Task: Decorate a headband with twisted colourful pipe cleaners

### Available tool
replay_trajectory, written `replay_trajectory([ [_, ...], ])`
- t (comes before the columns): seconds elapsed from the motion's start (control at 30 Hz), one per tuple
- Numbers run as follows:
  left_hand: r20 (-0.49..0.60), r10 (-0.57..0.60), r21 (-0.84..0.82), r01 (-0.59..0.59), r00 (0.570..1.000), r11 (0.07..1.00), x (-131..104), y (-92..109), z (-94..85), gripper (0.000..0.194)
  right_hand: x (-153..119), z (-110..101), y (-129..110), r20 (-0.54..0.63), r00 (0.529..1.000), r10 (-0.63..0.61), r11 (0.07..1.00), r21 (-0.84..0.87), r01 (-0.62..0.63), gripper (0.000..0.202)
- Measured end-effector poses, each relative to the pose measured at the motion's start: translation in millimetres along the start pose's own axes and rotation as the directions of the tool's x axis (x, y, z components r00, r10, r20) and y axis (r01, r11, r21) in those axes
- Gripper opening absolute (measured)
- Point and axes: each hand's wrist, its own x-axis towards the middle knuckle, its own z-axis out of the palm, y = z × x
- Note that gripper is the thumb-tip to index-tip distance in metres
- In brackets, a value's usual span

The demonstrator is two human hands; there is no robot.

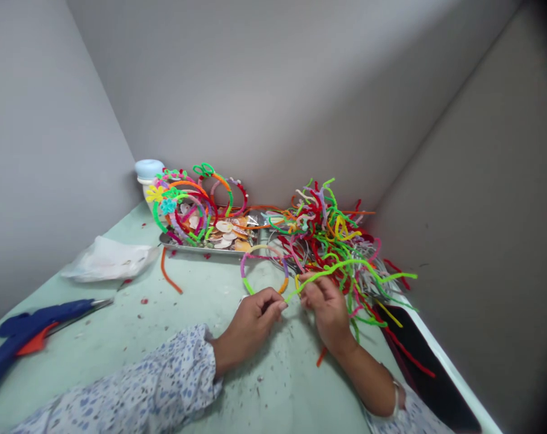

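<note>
Nearest: left sleeve lies low over the table; it could drag small scraps along. Bracelet on the right wrist could catch the red strip beside that forearm.

Left hand pinches the near end of a lime fuzzy strip. Right hand grips the same strip a bit further along, fingers curled. Short span between them, so a hard bend there could kink the wire, and a weak pinch could let the end spring out.

Strip's far part runs over the tangled pile. Main risk: a pull snags it and brings other strips along.

Multicolored ring stands just beyond the left fingers; a knuckle could knock it.

Farther: hoops lean over the shell tray. A bump could topple them or spill shells.
</note>
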Motion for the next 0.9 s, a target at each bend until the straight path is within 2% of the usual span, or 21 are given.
replay_trajectory([
  [0.07,0.006,0.018,-0.018,-0.017,1.000,1.000,0.2,0.8,-0.3,0.023,-2.0,2.4,1.5,0.126,0.992,-0.018,0.997,-0.066,0.027,0.020],
  [0.13,0.019,0.039,-0.036,-0.038,0.999,0.999,0.2,2.7,-1.0,0.023,-3.0,3.9,2.4,0.192,0.981,-0.026,0.992,-0.116,0.049,0.018],
  [0.33,0.006,0.020,-0.055,-0.019,1.000,0.998,-0.1,2.2,-1.8,0.020,-1.8,2.9,3.8,0.104,0.994,-0.016,0.987,-0.159,0.032,0.022],
  [0.5,0.003,-0.038,-0.075,0.038,0.999,0.996,-1.0,-1.9,-1.2,0.024,-2.5,1.6,6.2,0.169,0.985,-0.019,0.988,-0.145,0.044,0.019],
  [0.7,-0.004,-0.065,-0.091,0.064,0.998,0.994,-1.8,1.6,-3.3,0.024,-3.2,2.1,3.8,0.291,0.952,-0.095,0.975,-0.165,0.148,0.018],
  [0.9,-0.032,-0.031,-0.060,0.029,0.999,0.998,-3.7,6.2,-3.6,0.025,-2.0,3.0,1.6,0.246,0.964,-0.100,0.979,-0.147,0.139,0.019],
])
